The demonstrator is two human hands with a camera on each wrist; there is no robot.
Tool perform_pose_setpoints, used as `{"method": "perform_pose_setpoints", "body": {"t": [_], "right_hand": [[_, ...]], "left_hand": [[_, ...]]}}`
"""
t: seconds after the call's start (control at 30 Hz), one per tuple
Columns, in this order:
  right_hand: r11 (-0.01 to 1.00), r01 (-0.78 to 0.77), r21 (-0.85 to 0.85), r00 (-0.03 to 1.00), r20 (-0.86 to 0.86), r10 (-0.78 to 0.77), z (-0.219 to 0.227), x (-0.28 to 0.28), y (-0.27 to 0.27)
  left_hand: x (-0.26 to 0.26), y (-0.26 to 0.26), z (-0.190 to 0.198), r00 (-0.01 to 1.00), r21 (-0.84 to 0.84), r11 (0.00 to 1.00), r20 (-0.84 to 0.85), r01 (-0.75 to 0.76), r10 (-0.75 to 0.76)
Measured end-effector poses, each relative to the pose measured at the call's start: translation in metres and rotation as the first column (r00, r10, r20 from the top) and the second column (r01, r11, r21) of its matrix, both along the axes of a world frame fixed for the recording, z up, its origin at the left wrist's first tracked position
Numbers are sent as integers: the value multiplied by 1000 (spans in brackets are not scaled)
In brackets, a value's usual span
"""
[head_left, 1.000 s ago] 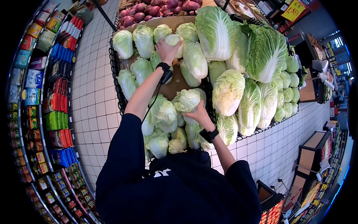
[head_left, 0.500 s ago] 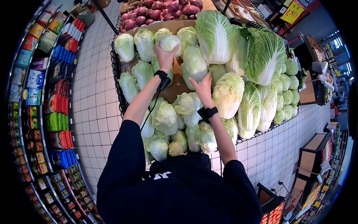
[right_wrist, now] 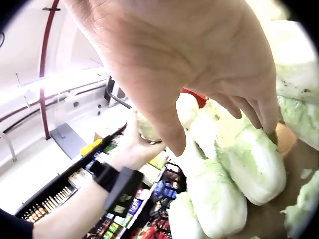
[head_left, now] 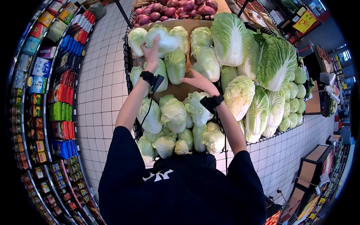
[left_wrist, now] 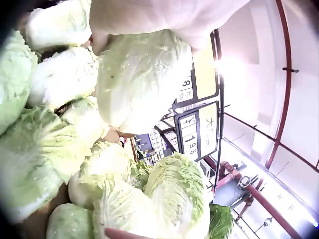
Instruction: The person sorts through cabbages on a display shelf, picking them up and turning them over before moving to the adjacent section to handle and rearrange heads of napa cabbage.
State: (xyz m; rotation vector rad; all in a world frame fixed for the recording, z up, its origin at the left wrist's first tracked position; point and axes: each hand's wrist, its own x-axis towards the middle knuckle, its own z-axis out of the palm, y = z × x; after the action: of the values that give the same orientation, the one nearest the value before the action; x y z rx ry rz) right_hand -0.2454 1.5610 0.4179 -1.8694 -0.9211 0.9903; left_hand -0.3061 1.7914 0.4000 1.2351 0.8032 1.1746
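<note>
At the back left of the display, my left hand (head_left: 151, 53) grips a pale green cabbage (head_left: 165, 42) above its neighbours. The left wrist view shows the hand (left_wrist: 164, 17) across one end of this cabbage (left_wrist: 142, 82). My right hand (head_left: 200, 81) hovers with spread fingers between a cabbage (head_left: 175, 67) and the front rows, holding nothing. In the right wrist view the right hand (right_wrist: 184, 55) has its fingers hanging loosely over cabbages (right_wrist: 256, 164), and the left hand (right_wrist: 130, 149) is beyond it.
Brown board (head_left: 179, 90) shows between the back and front cabbages (head_left: 173, 114). Larger cabbages (head_left: 240, 95) lie to the right, red onions (head_left: 170, 12) behind. A black mesh rim edges the display. Packaged goods (head_left: 62, 110) line shelves across the tiled aisle (head_left: 101, 82).
My right hand has let go of a front cabbage and moved toward the back. My left hand has carried its cabbage leftward along the back row. The head view has shifted.
</note>
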Motion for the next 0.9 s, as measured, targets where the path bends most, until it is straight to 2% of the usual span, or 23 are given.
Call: {"method": "perform_pose_setpoints", "body": {"t": [0.07,0.13,0.17,0.23,0.27,0.33,0.37,0.43,0.47,0.53,0.57,0.63,0.73,0.87,0.9], "right_hand": [[1000,-17,-12,999,-34,17,-28,12,14],[990,9,-139,998,-64,-18,-42,20,24],[990,4,-138,998,-62,-13,-62,29,30],[988,-94,-120,988,-135,78,-98,46,41],[988,-97,-120,988,-132,80,-90,44,43],[995,-42,-89,984,-174,26,-77,39,43],[995,-43,-88,985,-172,27,-90,40,48],[999,37,22,998,-47,-36,-131,48,59],[999,37,23,998,-45,-36,-129,44,60],[989,150,14,989,-6,-150,-125,33,62],[989,147,20,989,-4,-147,-123,31,64],[989,129,-66,985,-108,-136,-117,32,71],[993,97,-63,988,-117,-103,-142,50,90],[995,66,-70,988,-132,-75,-147,51,100],[998,59,-28,986,-154,-62,-145,49,99]], "left_hand": [[-15,3,-1,997,-67,995,48,68,-65],[-27,12,-12,993,-53,995,90,87,-82],[-36,9,-9,983,-75,987,125,144,-134],[-46,12,-12,967,-151,965,171,216,-189],[-50,15,-14,967,-149,966,173,213,-187],[-59,18,-19,974,-212,955,142,206,-179],[-65,16,-16,974,-211,956,143,206,-178],[-79,10,-6,966,-241,936,92,258,-242],[-85,9,-6,966,-239,936,94,259,-243],[-95,9,-6,960,-271,923,24,274,-278],[-101,9,-9,961,-271,927,-28,259,-276],[-112,7,-11,959,-289,919,-16,267,-283],[-127,1,-7,952,-317,904,-10,287,-306],[-147,-5,2,930,-316,880,30,356,-366],[-152,-7,6,925,-313,874,48,372,-377]]}}
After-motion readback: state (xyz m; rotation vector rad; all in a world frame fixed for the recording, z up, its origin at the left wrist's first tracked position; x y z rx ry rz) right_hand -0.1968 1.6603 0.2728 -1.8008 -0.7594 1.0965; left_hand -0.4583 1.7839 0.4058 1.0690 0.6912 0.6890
